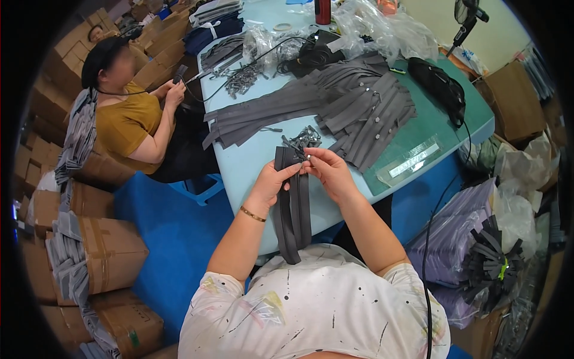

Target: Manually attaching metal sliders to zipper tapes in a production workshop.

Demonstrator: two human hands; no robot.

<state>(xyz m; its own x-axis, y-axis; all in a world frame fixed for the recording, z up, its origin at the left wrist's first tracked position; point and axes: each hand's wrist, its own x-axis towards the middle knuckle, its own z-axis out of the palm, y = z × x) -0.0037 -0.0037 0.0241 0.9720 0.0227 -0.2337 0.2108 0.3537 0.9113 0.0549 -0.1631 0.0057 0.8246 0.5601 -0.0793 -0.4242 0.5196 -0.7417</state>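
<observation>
My left hand [276, 182] is closed round a dark grey zipper tape [287, 224], whose long looped length hangs down to my lap. Close beside it, my right hand [330, 173] pinches a small shiny piece, apparently a zipper slider [308, 157], at the upper end of the tape. The fingertips hide how the two meet. Just beyond my hands, a small heap of grey zipper sliders [306, 137] lies on the pale blue table [248, 173].
Fanned grey zipper tapes [269, 113] spread across the table. Further back are another slider pile [242, 79], plastic bags [388, 30] and a black pouch [439, 87]. A co-worker [131, 113] sits at the left. Cardboard boxes [110, 251] and wrapped bundles [457, 233] flank me.
</observation>
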